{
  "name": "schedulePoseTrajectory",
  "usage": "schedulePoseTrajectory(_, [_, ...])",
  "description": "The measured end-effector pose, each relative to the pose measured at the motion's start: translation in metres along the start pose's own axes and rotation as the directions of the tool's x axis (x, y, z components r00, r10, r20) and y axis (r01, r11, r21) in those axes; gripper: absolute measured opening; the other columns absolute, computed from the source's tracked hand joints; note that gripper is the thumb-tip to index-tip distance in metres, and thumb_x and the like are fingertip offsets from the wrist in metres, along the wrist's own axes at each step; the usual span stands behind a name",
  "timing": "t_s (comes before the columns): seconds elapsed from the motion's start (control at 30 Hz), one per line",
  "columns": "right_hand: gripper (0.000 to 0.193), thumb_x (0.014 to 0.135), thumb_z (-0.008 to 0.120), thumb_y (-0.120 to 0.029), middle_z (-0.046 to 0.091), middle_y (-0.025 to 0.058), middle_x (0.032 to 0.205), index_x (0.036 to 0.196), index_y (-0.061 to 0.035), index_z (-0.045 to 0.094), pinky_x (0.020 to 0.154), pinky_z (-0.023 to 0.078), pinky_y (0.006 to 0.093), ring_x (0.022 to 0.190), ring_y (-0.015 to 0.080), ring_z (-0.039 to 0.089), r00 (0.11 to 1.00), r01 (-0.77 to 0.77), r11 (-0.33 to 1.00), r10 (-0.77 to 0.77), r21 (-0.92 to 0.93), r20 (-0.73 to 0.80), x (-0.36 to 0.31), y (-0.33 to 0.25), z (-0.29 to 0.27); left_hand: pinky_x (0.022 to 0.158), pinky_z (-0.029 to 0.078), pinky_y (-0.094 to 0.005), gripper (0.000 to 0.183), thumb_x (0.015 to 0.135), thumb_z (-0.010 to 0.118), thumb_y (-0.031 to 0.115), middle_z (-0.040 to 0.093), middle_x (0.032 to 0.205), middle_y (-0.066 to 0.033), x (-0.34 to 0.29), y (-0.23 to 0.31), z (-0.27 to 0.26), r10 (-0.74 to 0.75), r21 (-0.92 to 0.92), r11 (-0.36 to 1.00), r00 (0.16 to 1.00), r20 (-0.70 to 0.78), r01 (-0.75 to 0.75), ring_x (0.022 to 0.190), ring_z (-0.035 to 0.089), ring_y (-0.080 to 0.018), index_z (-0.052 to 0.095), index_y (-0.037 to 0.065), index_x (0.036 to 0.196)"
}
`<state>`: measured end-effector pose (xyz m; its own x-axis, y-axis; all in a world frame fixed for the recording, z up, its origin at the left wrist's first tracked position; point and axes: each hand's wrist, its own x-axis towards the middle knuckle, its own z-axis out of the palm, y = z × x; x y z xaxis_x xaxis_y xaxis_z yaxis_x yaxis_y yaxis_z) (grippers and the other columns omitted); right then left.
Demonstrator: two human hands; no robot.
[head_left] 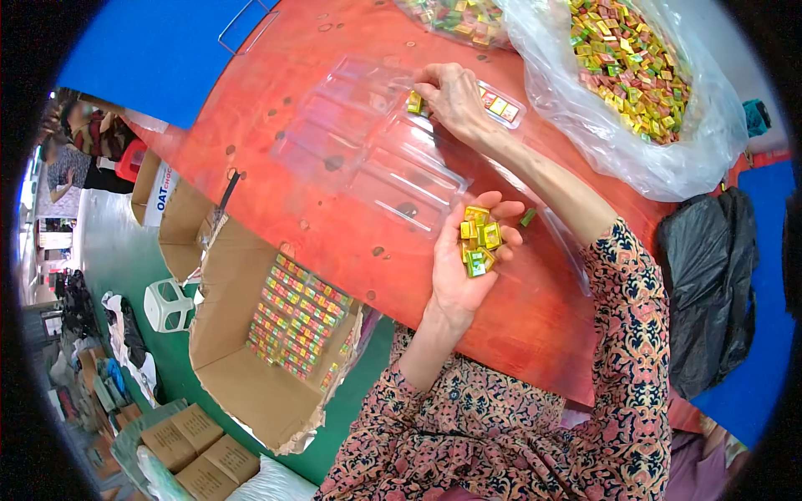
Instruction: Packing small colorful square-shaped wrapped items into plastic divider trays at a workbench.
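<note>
My left hand [455, 284] is turned palm up, its fingers curled around several small wrapped sweets [478, 238], mostly yellow with some green. Farther out, my right hand [458, 98] pinches a yellow wrapped sweet [414, 103] between thumb and fingers, above a clear plastic tray [405, 188]. That tray has long moulded compartments and lies on the red table [251, 142]. One green sweet [527, 218] is just beyond the left fingertips. Beside my right wrist is a narrow clear pack [499, 106] with a row of pieces in it; my forearm hides part of this area.
A large clear bag [585, 142] full of yellow, green and reddish sweets stands far right, with another bag [468, 21] at the back. Left of the table, an open cardboard box [225, 376] holds packed sweets. A black bag [706, 292] lies right; a white stool [167, 306] stands left.
</note>
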<state>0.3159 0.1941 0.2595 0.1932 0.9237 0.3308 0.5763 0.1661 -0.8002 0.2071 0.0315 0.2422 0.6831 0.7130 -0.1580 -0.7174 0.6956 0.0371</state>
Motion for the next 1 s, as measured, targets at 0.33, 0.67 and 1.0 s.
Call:
schedulePoseTrajectory(0.33, [0.017, 0.073, 0.062, -0.01, 0.062, 0.0175, 0.066, 0.083, 0.0034, 0.064, 0.058, 0.047, 0.0339, 0.059, 0.0238, 0.061, 0.978, 0.154, 0.974, -0.126, -0.166, 0.166, -0.002, -0.003, -0.005, 0.055, 0.054, -0.0295, 0.043, 0.094, 0.033, 0.034, 0.056, 0.107, -0.0209, 0.001, 0.0, 0.0, -0.001, -0.018, 1.0, 1.0, 0.011, 0.001, 0.075, 0.062, -0.0272, 0.05, 0.0, 0.113])
schedulePoseTrajectory(0.67, [0.026, 0.065, 0.069, -0.012, 0.063, 0.0178, 0.073, 0.085, 0.0032, 0.065, 0.067, 0.047, 0.036, 0.069, 0.0286, 0.062, 0.932, 0.253, 0.958, -0.203, -0.138, 0.3, -0.003, -0.003, -0.011, 0.055, 0.054, -0.0294, 0.042, 0.094, 0.033, 0.033, 0.057, 0.105, -0.0199, 0.0, 0.0, 0.0, -0.006, -0.028, 1.0, 1.0, 0.001, 0.006, 0.075, 0.061, -0.0268, 0.05, 0.0, 0.113])
schedulePoseTrajectory(1.0, [0.023, 0.061, 0.072, -0.007, 0.061, 0.0209, 0.077, 0.079, 0.0034, 0.061, 0.067, 0.046, 0.0393, 0.076, 0.0337, 0.06, 0.95, 0.234, 0.968, -0.208, -0.091, 0.231, -0.011, -0.007, -0.008, 0.055, 0.054, -0.0293, 0.042, 0.094, 0.033, 0.034, 0.058, 0.103, -0.0194, 0.0, 0.0, -0.001, 0.006, -0.003, 1.0, 1.0, -0.001, -0.006, 0.074, 0.062, -0.0257, 0.05, 0.0, 0.112])
